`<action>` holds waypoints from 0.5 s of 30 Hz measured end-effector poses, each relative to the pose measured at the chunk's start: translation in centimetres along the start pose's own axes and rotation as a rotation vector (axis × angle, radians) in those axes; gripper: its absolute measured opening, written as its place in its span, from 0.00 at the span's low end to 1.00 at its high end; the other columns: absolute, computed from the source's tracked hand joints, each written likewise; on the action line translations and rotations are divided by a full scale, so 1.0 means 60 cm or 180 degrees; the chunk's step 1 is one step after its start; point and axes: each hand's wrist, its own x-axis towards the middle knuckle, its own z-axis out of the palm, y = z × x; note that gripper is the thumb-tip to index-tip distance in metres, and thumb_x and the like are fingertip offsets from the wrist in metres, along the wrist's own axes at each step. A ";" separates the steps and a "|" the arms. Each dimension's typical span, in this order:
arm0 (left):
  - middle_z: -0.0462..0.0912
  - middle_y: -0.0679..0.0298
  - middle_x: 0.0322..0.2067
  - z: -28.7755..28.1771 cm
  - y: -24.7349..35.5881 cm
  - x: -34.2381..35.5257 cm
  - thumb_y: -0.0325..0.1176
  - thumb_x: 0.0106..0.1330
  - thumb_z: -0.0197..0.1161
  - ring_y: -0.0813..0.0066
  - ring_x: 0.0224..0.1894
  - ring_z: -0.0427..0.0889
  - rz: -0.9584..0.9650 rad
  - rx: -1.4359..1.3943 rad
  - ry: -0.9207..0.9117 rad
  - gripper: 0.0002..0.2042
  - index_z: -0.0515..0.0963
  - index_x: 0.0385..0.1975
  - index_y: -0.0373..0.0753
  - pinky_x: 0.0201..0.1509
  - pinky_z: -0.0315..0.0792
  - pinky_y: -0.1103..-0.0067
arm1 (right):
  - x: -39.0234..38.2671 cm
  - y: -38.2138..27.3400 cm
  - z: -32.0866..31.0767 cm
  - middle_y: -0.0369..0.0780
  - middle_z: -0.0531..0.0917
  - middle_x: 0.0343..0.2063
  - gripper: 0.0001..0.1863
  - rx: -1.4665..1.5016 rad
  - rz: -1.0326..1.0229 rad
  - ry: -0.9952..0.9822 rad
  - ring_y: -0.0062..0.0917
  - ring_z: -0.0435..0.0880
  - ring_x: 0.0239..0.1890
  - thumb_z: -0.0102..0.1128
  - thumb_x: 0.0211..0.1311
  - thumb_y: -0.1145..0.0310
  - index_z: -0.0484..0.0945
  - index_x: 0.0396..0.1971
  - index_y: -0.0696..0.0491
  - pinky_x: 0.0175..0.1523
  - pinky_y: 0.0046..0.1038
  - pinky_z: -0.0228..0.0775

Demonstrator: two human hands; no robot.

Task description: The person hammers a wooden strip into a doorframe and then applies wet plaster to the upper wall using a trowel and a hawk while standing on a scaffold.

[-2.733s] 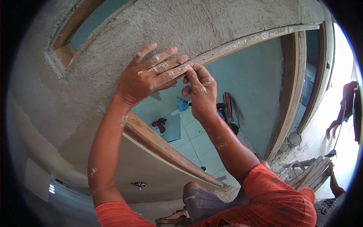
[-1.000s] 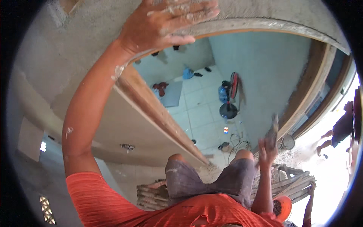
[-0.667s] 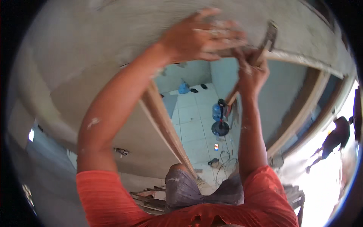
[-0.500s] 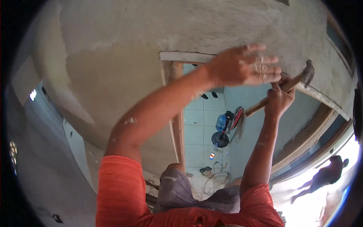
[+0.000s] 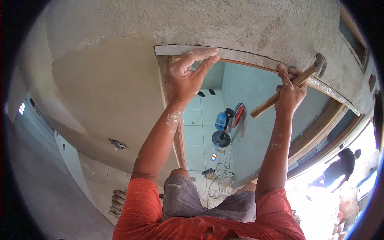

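You have two hands raised at the top of one doorway, and one hammer between them, in your right hand. The hammer slants across that palm: your fingers grasp its wooden handle partway along, its metal head stands beyond them, up and to the right in front of the rough wall, and the handle's free end sticks out to the lower left. Your right fingertips reach up to one pale strip that runs along the doorway's upper edge.

Your left hand is up by the left part of the same strip, well apart from the hammer. Its thumb and fingers curve toward each other with their tips close; you cannot tell from here whether anything small sits between them, or whether they touch the strip.

Through the doorway, on the tiled floor, are one fan, one blue jug just beside it, two dark slippers, one small bright packet and a tangle of cable. Off to your right, one other person is outside in bright light.
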 end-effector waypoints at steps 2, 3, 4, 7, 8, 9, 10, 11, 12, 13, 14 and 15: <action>0.90 0.61 0.46 0.001 0.001 0.005 0.21 0.64 0.73 0.75 0.45 0.89 -0.0092 -0.0181 -0.0130 0.09 0.85 0.42 0.38 0.46 0.82 0.81 | 0.001 0.002 -0.002 0.31 0.77 0.23 0.18 0.0093 0.0018 0.0019 0.10 0.68 0.17 0.83 0.53 0.71 0.77 0.34 0.53 0.19 0.17 0.57; 0.90 0.61 0.45 -0.002 0.007 0.010 0.21 0.63 0.73 0.75 0.45 0.89 0.0015 0.0155 -0.0163 0.10 0.86 0.42 0.39 0.47 0.82 0.80 | 0.001 0.002 -0.003 0.31 0.77 0.23 0.18 0.0213 0.0060 0.0030 0.10 0.68 0.17 0.83 0.53 0.71 0.77 0.34 0.53 0.19 0.17 0.57; 0.90 0.61 0.44 -0.003 0.005 0.012 0.21 0.63 0.73 0.75 0.45 0.88 0.0074 0.0307 -0.0188 0.10 0.86 0.42 0.40 0.47 0.82 0.80 | 0.000 -0.001 -0.003 0.31 0.77 0.23 0.18 0.0207 0.0050 0.0064 0.10 0.68 0.17 0.83 0.53 0.71 0.77 0.34 0.53 0.19 0.17 0.57; 0.91 0.62 0.41 -0.007 -0.010 0.017 0.22 0.63 0.74 0.73 0.45 0.89 0.0380 0.0487 -0.0211 0.10 0.87 0.42 0.40 0.49 0.82 0.78 | -0.001 -0.002 -0.003 0.31 0.78 0.23 0.19 -0.0032 0.0103 0.0111 0.10 0.68 0.17 0.84 0.52 0.71 0.77 0.34 0.54 0.20 0.16 0.57; 0.91 0.62 0.41 -0.008 -0.015 0.019 0.22 0.63 0.74 0.73 0.45 0.89 0.0393 0.0467 -0.0223 0.10 0.87 0.42 0.40 0.49 0.82 0.78 | 0.000 0.007 -0.002 0.31 0.78 0.22 0.19 -0.0043 -0.0008 0.0123 0.10 0.68 0.17 0.84 0.52 0.70 0.77 0.34 0.54 0.20 0.17 0.56; 0.91 0.63 0.41 -0.009 -0.015 0.019 0.21 0.63 0.73 0.72 0.45 0.90 0.0409 0.0542 -0.0234 0.09 0.87 0.42 0.39 0.49 0.83 0.77 | 0.000 0.010 -0.002 0.31 0.78 0.22 0.20 -0.0069 -0.0113 0.0118 0.10 0.67 0.17 0.85 0.51 0.69 0.77 0.34 0.54 0.20 0.17 0.56; 0.92 0.63 0.41 -0.009 -0.016 0.019 0.21 0.63 0.72 0.70 0.46 0.90 0.0426 0.0619 -0.0244 0.09 0.87 0.42 0.39 0.50 0.84 0.77 | -0.001 0.009 -0.003 0.31 0.78 0.22 0.20 -0.0080 -0.0116 0.0124 0.10 0.67 0.17 0.85 0.51 0.69 0.77 0.34 0.54 0.20 0.17 0.56; 0.92 0.63 0.41 -0.010 -0.018 0.018 0.21 0.63 0.72 0.70 0.46 0.90 0.0421 0.0609 -0.0244 0.09 0.87 0.42 0.39 0.50 0.84 0.77 | -0.002 0.006 -0.003 0.31 0.77 0.22 0.20 -0.0051 -0.0057 0.0122 0.10 0.68 0.17 0.85 0.51 0.69 0.78 0.35 0.54 0.20 0.17 0.57; 0.92 0.63 0.40 -0.010 -0.021 0.018 0.20 0.63 0.72 0.70 0.46 0.90 0.0487 0.0587 -0.0250 0.09 0.87 0.41 0.39 0.49 0.84 0.77 | -0.001 0.003 -0.003 0.31 0.77 0.22 0.20 -0.0017 -0.0009 0.0122 0.10 0.68 0.18 0.85 0.51 0.68 0.78 0.35 0.55 0.20 0.18 0.58; 0.92 0.63 0.40 -0.009 -0.024 0.018 0.20 0.63 0.72 0.69 0.46 0.90 0.0553 0.0567 -0.0255 0.09 0.87 0.41 0.38 0.49 0.84 0.77 | 0.000 0.002 -0.005 0.31 0.77 0.22 0.20 -0.0021 -0.0021 0.0129 0.10 0.68 0.18 0.85 0.51 0.68 0.78 0.35 0.55 0.20 0.18 0.58; 0.92 0.63 0.40 -0.008 -0.026 0.018 0.20 0.63 0.72 0.69 0.46 0.90 0.0558 0.0554 -0.0250 0.09 0.87 0.41 0.38 0.49 0.84 0.77 | 0.000 0.002 -0.009 0.31 0.77 0.22 0.18 -0.0145 -0.0003 0.0090 0.10 0.69 0.19 0.82 0.56 0.66 0.79 0.36 0.55 0.21 0.18 0.58; 0.92 0.63 0.40 -0.009 -0.027 0.018 0.20 0.63 0.72 0.69 0.46 0.90 0.0481 0.0501 -0.0272 0.09 0.87 0.41 0.38 0.49 0.84 0.76 | -0.001 0.002 -0.010 0.31 0.77 0.22 0.17 -0.0258 0.0022 0.0041 0.10 0.69 0.20 0.79 0.60 0.63 0.79 0.36 0.55 0.21 0.19 0.59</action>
